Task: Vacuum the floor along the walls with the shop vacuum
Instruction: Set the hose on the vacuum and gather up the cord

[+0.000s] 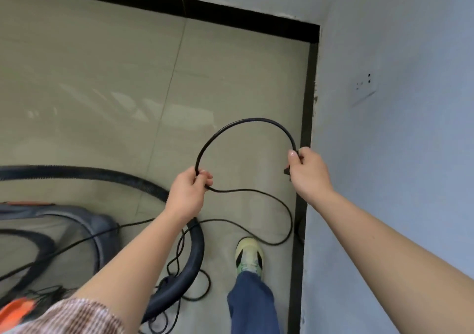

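– Progress on the vacuuming, would you say?

– None that shows; this looks like setup. Both hands are on the black power cord (pixel 243 123), well apart from each other. The left hand (pixel 188 192) pinches it near the centre of the view, and the right hand (pixel 307 172), at about 3 o'clock from the left, has its fingers curled round the cord. The cord arches up in a loop between them.

– Plugged in?

– No. A dark stub, probably the plug (pixel 286 172), sticks out under the right fingers. The wall socket (pixel 364 88) sits on the blue wall at 2 o'clock, with nothing in it.

– And the machine?

– The shop vacuum (pixel 77 220) stands on the floor (pixel 102 77) at 8 o'clock, partly cut off by the frame. Its ribbed hose (pixel 102 173) curves from 9 o'clock toward the middle and loops down to 6 o'clock, among slack cord lying beside the person's shoe (pixel 248 254). I can't see a nozzle.

– So what's left?

– By my reckoning, everything: plug in, take up the hose, then run along the black baseboard (pixel 306 102) on both walls, perhaps starting from the corner at 1 o'clock.
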